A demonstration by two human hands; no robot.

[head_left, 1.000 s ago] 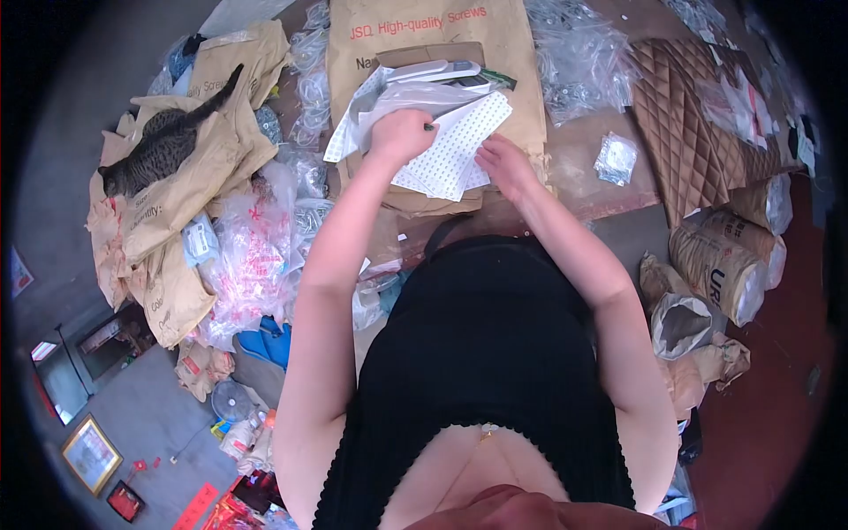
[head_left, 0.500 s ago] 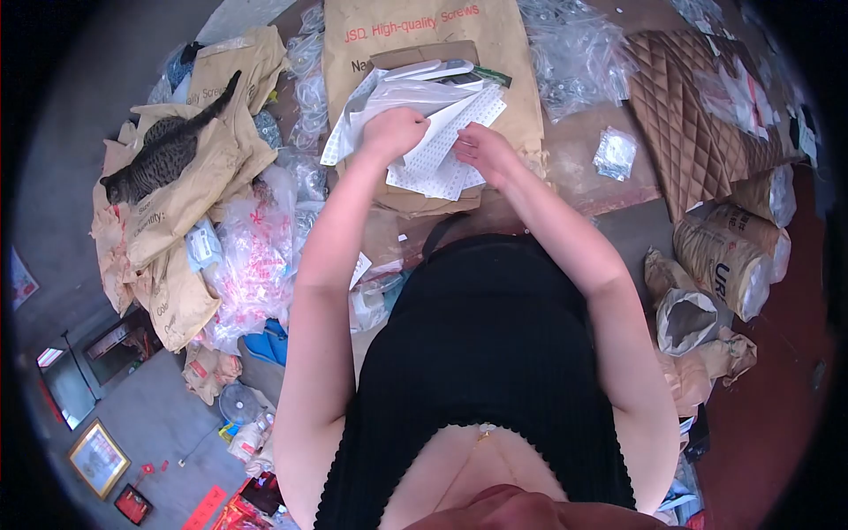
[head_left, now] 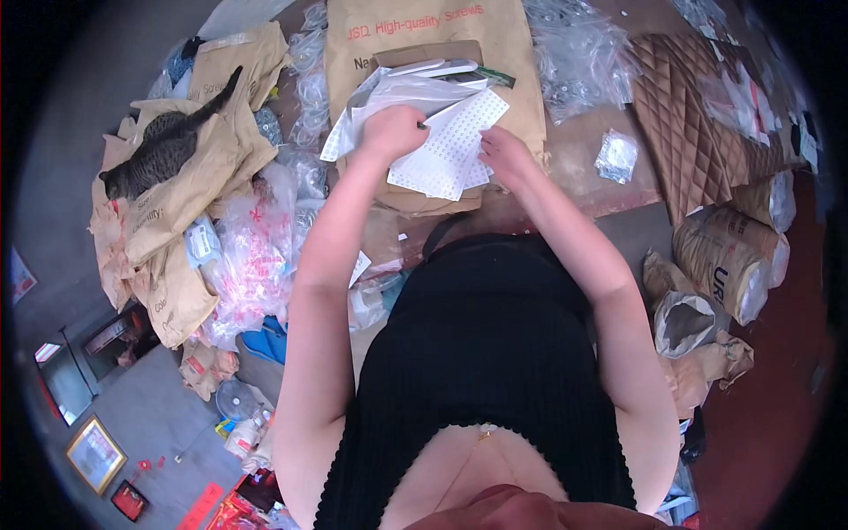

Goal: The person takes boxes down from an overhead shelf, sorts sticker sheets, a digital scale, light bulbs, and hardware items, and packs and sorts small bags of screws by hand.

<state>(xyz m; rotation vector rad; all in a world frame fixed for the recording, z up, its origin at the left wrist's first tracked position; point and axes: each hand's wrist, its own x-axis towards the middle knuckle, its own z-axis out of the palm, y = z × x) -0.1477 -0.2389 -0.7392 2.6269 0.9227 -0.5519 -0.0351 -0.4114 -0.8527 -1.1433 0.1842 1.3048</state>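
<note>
White sheets [head_left: 455,146] printed with rows of small marks lie fanned over a cardboard piece on a large brown paper bag [head_left: 433,35] lettered "JSD High-quality Screws". My left hand [head_left: 395,132] is closed on the left part of the sheets, its thumb and fingers pressed together. At their right edge is my right hand [head_left: 508,157], fingers apart and slightly bent, the tips close to or touching the paper. Behind the sheets, a white plastic bag [head_left: 402,91] and a dark green-edged item [head_left: 496,78] stick out.
Clear plastic bags of small hardware [head_left: 579,62] flank the brown bag. A small clear packet [head_left: 616,156] lies to the right, near a quilted brown cover [head_left: 698,115]. On the left, a cat [head_left: 159,159] lies on paper sacks [head_left: 190,194]. Sacks [head_left: 729,265] stand at lower right.
My right hand has moved a little to the right, off the face of the sheets to their edge. More of the printed surface now shows. My left hand stays in place.
</note>
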